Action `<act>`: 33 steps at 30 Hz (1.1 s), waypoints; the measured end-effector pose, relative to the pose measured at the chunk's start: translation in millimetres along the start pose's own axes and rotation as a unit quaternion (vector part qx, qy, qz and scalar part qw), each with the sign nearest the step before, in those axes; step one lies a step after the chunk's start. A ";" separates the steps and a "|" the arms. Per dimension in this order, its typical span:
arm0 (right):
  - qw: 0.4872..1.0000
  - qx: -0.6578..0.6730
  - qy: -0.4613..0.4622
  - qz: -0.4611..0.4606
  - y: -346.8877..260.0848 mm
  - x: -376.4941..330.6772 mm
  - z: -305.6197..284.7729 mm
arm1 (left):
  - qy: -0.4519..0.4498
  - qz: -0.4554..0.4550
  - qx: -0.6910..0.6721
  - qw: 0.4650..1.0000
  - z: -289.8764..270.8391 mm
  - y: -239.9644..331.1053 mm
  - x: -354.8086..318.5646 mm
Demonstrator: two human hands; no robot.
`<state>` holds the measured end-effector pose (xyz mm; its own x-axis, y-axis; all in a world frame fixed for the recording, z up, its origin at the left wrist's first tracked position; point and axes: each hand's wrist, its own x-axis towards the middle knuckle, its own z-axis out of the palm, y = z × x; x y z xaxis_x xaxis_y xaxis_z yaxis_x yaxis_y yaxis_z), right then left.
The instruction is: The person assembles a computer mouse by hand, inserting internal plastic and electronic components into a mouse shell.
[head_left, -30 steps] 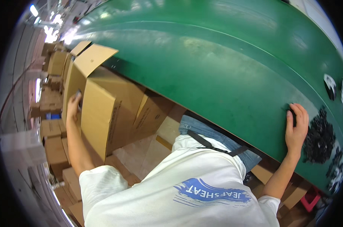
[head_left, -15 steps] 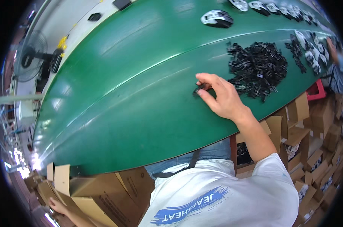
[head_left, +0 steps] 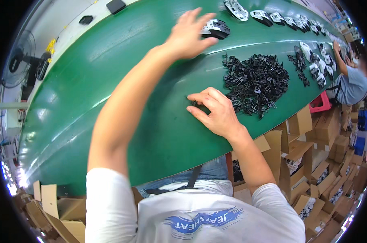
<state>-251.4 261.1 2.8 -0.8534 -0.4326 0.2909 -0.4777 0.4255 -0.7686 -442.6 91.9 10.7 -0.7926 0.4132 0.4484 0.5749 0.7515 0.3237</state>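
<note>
My left hand point(head_left: 189, 34) is stretched far over the green table, fingers spread. It reaches to a black-and-white curved shell shaped like a computer mouse point(head_left: 218, 30), covering its left end; I cannot tell whether it touches. Closer to me, my right hand point(head_left: 219, 111) is curled just above the tabletop with a small black plastic part point(head_left: 194, 103) between thumb and fingers. Most of that part is hidden by the fingers. Right beside this hand lies a large heap of black plastic parts point(head_left: 258, 81).
A row of similar shells point(head_left: 261, 17) runs along the table's point(head_left: 163, 150) far side. White shell pieces point(head_left: 317, 67) lie beyond the heap, near a seated co-worker point(head_left: 351, 81). Open cardboard boxes point(head_left: 299, 123) stand below the near edge, by a red stool point(head_left: 320, 102). A fan point(head_left: 19, 60) stands left.
My left hand has come up from beside the boxes at lower left to the shell across the table. My right hand still holds the small black part. The whole view has shifted.
</note>
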 end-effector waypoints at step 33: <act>0.989 0.023 0.018 -0.148 -98.6 -34.8 40.7 | 0.200 -0.379 -0.829 0.359 -116.2 154.0 -293.8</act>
<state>-166.2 201.9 45.3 -0.6853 -0.5032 0.5265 -0.6980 0.2476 -0.6719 -97.6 26.5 25.6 -0.9473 0.0573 -0.3152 -0.1819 -0.9061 0.3819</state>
